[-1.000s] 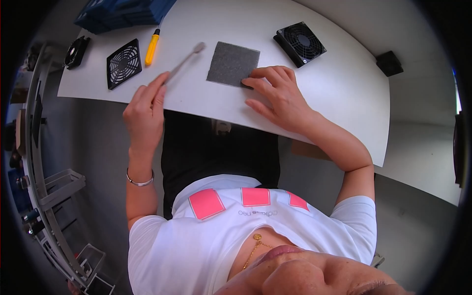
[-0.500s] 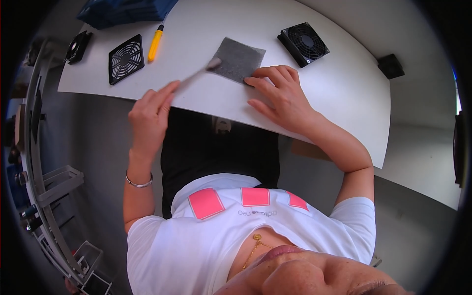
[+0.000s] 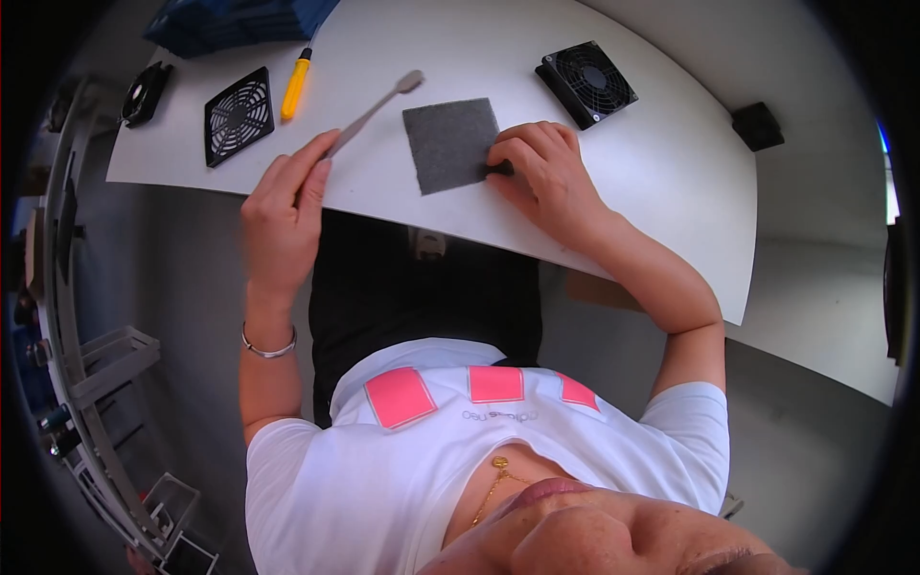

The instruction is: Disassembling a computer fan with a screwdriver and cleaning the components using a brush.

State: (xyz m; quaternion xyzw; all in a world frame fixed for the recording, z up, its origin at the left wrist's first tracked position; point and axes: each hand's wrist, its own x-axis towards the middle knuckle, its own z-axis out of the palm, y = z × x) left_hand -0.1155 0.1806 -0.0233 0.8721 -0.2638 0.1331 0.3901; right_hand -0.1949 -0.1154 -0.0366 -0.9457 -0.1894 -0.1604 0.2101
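My left hand (image 3: 281, 203) is closed round the handle of a pale toothbrush (image 3: 369, 115), its head pointing up and to the right over the table. To the right of the brush, a square dark grey filter sheet (image 3: 448, 144) lies near the table's front edge. The brush head is apart from the sheet, above and to the left of it. At the sheet's right edge, my right hand (image 3: 548, 182) pinches a dark bit of its lower corner between bent fingers and thumb.
On the white table (image 3: 661, 192) lie a black fan grille (image 3: 239, 117), a yellow-handled screwdriver (image 3: 296, 89) and a black fan (image 3: 587, 83). Another dark fan (image 3: 146, 94) stands at the left edge, and a blue bin (image 3: 240, 21) at the far left.
The brush has lifted off the sheet, up and to the left. The sheet has turned and shifted toward me, its right corner now gripped by my right hand.
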